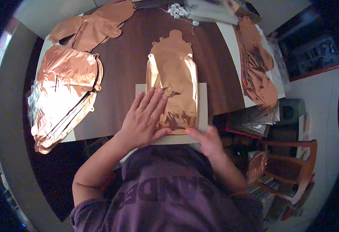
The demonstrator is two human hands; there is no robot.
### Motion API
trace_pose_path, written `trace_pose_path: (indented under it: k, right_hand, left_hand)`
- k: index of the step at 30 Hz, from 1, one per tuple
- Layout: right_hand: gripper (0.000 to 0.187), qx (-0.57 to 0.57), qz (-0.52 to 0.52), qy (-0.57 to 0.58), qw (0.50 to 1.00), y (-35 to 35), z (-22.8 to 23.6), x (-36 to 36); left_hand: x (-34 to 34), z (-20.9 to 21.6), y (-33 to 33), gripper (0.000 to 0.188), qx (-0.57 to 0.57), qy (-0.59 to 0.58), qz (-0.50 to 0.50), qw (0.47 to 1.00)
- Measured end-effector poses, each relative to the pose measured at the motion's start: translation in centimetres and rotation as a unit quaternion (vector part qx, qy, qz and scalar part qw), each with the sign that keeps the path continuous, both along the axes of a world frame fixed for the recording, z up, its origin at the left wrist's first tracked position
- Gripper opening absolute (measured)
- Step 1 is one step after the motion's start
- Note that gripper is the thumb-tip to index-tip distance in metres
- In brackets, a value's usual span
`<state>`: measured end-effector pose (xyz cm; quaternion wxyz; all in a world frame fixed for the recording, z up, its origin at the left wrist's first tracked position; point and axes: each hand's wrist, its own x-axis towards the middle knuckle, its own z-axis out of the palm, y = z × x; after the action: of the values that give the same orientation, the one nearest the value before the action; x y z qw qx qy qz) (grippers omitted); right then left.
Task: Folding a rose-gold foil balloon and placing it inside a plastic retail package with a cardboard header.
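Note:
In the middle of the table lies a flat copper-coloured foil balloon (177, 73), with small round tabs along its edges and a rounded tab at the far end. Its near end is creased and rests on a pale card sheet (203, 104). My left hand (144, 116) is spread flat over the foil's left side, fingers pointing away from me, a ring on one finger. At the near right corner, the thumb of my right hand (208, 143) touches the foil's near edge. The other fingers of that hand are blurred and partly hidden, so I cannot tell their grip.
Crumpled copper foil balloons lie at the left (68, 81), with flat ones (96, 27) behind. Another pile (254, 62) is at the right edge on white sheeting. Small white pieces (177, 11) sit near clear plastic (212, 11) at the back. A wooden chair (308, 154) stands at the right.

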<state>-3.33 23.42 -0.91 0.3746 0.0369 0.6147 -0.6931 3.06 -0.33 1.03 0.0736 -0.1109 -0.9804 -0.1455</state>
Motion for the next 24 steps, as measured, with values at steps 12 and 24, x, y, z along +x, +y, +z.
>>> trace_pose_path:
  k: [12, 24]
  right_hand:
    - [0.031, 0.015, 0.019, -0.012, 1.0, 0.3, -0.5, -0.8]
    - [0.022, 0.037, 0.044, -0.036, 0.998, 1.6, 2.1, 0.3]
  left_hand:
    - [1.1, 0.3, -2.2, 0.093, -0.037, -0.029, 0.045, 0.998]
    - [2.0, 3.9, -2.2, 0.106, 0.687, -0.091, 0.193, 0.694]
